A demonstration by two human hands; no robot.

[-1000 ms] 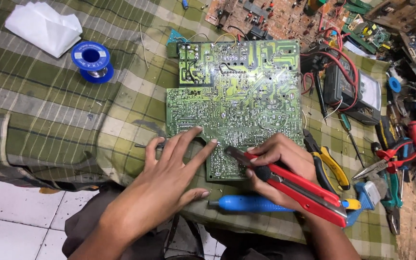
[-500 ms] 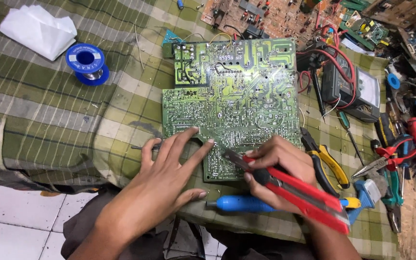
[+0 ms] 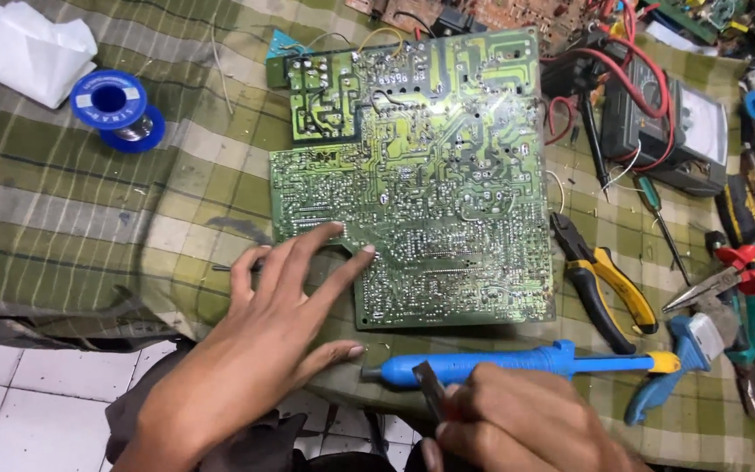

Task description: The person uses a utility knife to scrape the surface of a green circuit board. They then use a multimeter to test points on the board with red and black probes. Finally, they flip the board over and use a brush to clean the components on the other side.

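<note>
Green circuit board (image 3: 421, 175), solder side up, lies flat on the checked green cloth (image 3: 63, 227) covering the worktop, roughly centre of view. Left hand (image 3: 246, 367) rests at the board's lower-left corner: fingers spread, grip apart, index and middle fingertips (image 3: 367, 251) touching the board edge by its notch, thumb stretched toward the blue tool below. Nothing is held in it. Right hand (image 3: 526, 428) sits at the bottom edge of the view, below the board and clear of it, grip clamped on the dark pliers (image 3: 430, 389), whose jaws point up-left and stand together. Just behind the pliers tip lies the blue desoldering pump (image 3: 517, 363), parallel to the board's lower edge and close beside it. Yellow-handled cutters (image 3: 605, 280) lie just right of the board. Multimeter (image 3: 683, 131) with red leads sits at upper right. Blue solder spool (image 3: 115, 109) and white tissue (image 3: 28, 52) lie well apart at upper left.
</note>
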